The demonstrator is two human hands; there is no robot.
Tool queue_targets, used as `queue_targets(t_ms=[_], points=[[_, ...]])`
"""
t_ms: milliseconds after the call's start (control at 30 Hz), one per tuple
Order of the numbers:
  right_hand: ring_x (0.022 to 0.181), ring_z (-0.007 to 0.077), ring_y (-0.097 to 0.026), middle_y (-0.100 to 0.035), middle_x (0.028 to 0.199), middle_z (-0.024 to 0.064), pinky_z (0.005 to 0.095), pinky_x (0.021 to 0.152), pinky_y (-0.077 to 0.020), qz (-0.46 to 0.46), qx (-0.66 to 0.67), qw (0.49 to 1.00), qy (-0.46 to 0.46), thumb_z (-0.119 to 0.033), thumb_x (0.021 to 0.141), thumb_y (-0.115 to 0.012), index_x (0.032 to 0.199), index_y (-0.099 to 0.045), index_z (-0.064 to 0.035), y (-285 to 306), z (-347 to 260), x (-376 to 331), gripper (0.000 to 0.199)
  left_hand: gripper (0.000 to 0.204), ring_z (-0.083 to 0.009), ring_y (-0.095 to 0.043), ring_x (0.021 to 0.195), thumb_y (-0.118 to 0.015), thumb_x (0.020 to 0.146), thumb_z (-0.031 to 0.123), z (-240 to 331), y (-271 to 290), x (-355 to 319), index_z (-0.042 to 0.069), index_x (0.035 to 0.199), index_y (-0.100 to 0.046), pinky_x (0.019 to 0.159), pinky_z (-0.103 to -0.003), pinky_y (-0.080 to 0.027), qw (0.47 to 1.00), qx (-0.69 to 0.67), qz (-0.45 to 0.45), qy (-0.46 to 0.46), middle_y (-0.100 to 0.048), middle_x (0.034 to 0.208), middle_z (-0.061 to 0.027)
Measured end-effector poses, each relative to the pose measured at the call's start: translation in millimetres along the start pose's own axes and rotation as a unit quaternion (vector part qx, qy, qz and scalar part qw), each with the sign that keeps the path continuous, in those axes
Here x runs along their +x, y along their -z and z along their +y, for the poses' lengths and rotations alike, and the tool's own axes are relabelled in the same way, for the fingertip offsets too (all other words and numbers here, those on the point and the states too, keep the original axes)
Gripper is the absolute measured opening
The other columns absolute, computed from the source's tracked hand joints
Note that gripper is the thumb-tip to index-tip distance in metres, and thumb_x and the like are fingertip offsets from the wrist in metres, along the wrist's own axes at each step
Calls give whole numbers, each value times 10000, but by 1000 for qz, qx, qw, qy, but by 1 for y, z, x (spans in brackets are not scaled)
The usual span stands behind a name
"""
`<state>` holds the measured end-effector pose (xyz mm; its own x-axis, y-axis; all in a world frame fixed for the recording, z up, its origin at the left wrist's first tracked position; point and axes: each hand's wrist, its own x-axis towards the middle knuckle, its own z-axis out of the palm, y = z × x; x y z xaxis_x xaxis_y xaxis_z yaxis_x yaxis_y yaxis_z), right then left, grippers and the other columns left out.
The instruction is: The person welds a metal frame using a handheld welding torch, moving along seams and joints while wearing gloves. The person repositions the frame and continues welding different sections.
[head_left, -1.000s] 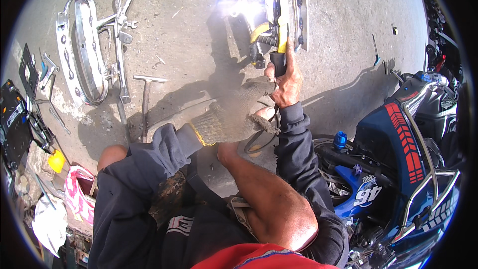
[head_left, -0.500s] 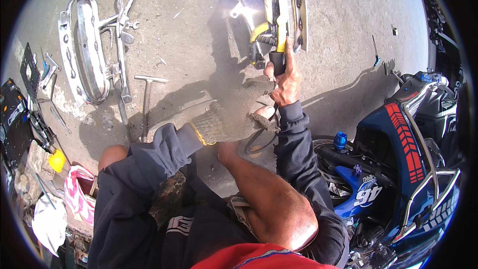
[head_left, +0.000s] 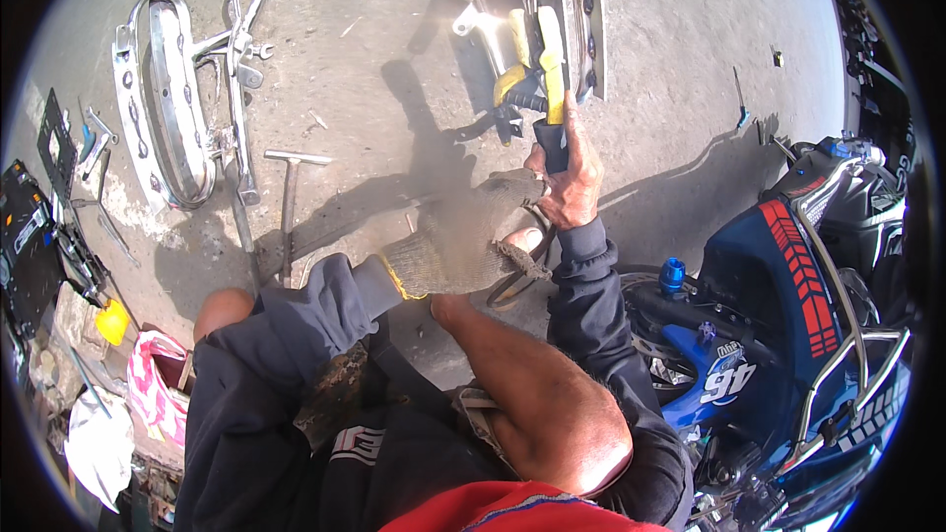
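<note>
1. Sunlit concrete floor [head_left: 394, 89] is serving as the workplace, with a chrome luggage rack [head_left: 163, 103], a hammer [head_left: 289, 199] and a blue motorcycle [head_left: 788, 286] lying around the crouching person.
2. Welding seems to be under way: sparks are showing at the metal frame [head_left: 567, 0], so the joint is probably not finished yet.
3. Right hand [head_left: 572, 182] is closing fully around the yellow-and-black electrode holder [head_left: 552, 89], arm stretching forward toward the frame.
4. Gloved left hand [head_left: 473, 232] is curling loosely just beside the right wrist, gripping nothing visible.
</note>
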<state>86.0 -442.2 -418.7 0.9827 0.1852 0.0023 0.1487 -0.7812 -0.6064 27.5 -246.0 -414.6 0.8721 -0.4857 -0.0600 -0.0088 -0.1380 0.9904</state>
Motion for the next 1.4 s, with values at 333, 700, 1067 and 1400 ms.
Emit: queue_targets(t_ms=[333, 700, 1067, 1400], points=[[1073, 377, -686, -662, 1227, 227, 414, 896, -562, 5, -33, 999, 7, 36, 743, -693, 1545, -427, -56, 3, -3, -25, 850, 612, -344, -633, 1162, -626, 940, 242, -11, -19, -9, 76, 1496, -433, 971, -410, -510, 999, -26, -3, -30, -577, 1376, -172], [954, 374, -692, -666, 1104, 225, 438, 820, -566, 7, -18, 1000, -19, 17, 775, -674, 1557, -415, -70, -7, 0, -23, 829, 555, -348, -637, 1158, -714, 916, 244, 5, -8, -7, 33, 1402, -546, 995, -435, -501, 992, -57, -36, 102, -618, 1291, -211], [1074, 378, -696, -657, 1246, 230, 427, 896, -572, 11, -3, 1000, -25, -6, 797, -674, 1577, -382, -74, -10, 10, -16, 835, 578, -380, -582, 1278, -729, 909, 218, -9, -14, -5, 32, 1419, -531, 1040, -437, -487, 995, -86, -12, 44, -565, 1399, -240], [1137, 343, -688, -656, 1281, 253, 388, 959, -541, 20, -13, 1000, -17, -4, 831, -675, 1530, -447, -16, -9, 6, -15, 735, 554, -326, -655, 1139, -676, 948, 317, -13, -19, -5, 67, 1420, -532, 966, -418, -513, 999, -34, 20, 15, -627, 1309, -187]])
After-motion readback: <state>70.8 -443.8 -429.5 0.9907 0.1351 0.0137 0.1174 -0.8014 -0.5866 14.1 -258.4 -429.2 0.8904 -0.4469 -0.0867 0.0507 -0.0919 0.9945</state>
